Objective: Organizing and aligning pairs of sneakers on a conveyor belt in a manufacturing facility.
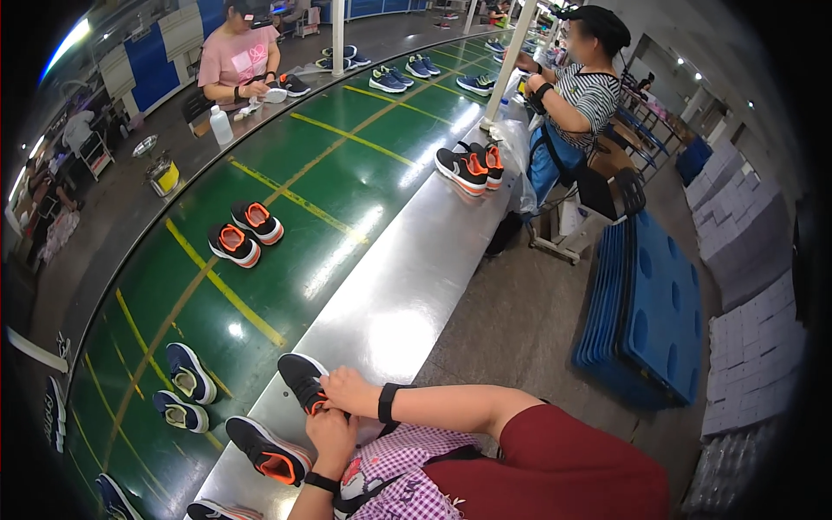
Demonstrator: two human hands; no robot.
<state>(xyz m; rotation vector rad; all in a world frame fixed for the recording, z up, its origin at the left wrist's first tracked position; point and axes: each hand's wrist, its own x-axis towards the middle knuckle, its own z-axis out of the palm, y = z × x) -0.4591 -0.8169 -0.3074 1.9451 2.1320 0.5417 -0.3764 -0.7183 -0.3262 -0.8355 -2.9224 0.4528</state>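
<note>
A black shoe [300,371] is sitting on the metal bench [416,269] close to the person's lap, its toe pointing toward the green belt [295,243] and its orange-lined opening facing the hands. The right hand [349,392] is reaching in from the right and lying over that opening, its fingers bending inward and closing on the collar. The left hand [333,433] is rising from below toward the heel end, its fingers curling shut against the shoe with almost no gap showing. Whether the fingertips are pinching a lace, the lining or just the edge, I cannot tell, since the hands are covering it. The two hands are probably meeting there so that one is steadying the shoe while the other is working at the opening, with the bench taking the weight.

A matching shoe [267,452] is lying just beside the left hand, presumably waiting within easy reach. On the belt, a black-and-orange pair [246,232] and a navy pair [186,386] are standing mate beside mate, likely so that pairs are not getting mixed. Farther up the bench, another pair [471,169] is resting near a co-worker in stripes [585,104]
</note>
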